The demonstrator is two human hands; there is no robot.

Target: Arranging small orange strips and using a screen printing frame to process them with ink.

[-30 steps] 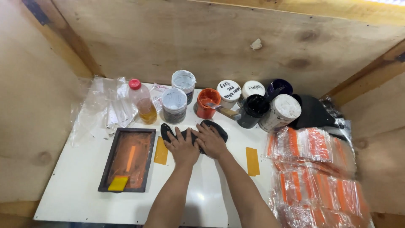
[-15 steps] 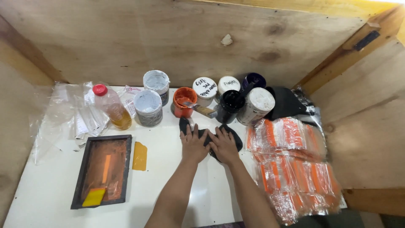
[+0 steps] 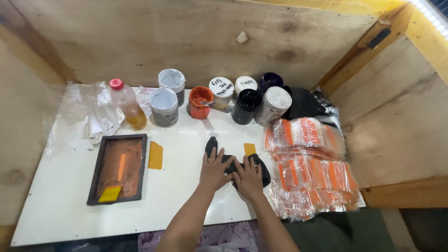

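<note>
Both my hands lie flat on a black cloth piece (image 3: pixel 212 145) spread on the white table (image 3: pixel 177 196). My left hand (image 3: pixel 215 168) presses its left half, fingers apart. My right hand (image 3: pixel 248 177) presses the right half, next to the left one. The cloth's middle is hidden under my palms. A small yellow card (image 3: pixel 249 149) lies just beyond the cloth, and another yellow card (image 3: pixel 155 155) lies to the left.
A dark framed screen (image 3: pixel 117 168) with orange ink and a yellow scraper (image 3: pixel 110 193) lies at left. Several paint jars (image 3: pixel 200 102) and a red-capped bottle (image 3: pixel 126 104) line the back. Orange items in clear bags (image 3: pixel 310 163) pile at right. Crumpled plastic (image 3: pixel 88 114) sits far left. Plywood walls enclose the table.
The black cloth and both my hands have come nearer to me, away from the jars. The camera view shifted to the right.
</note>
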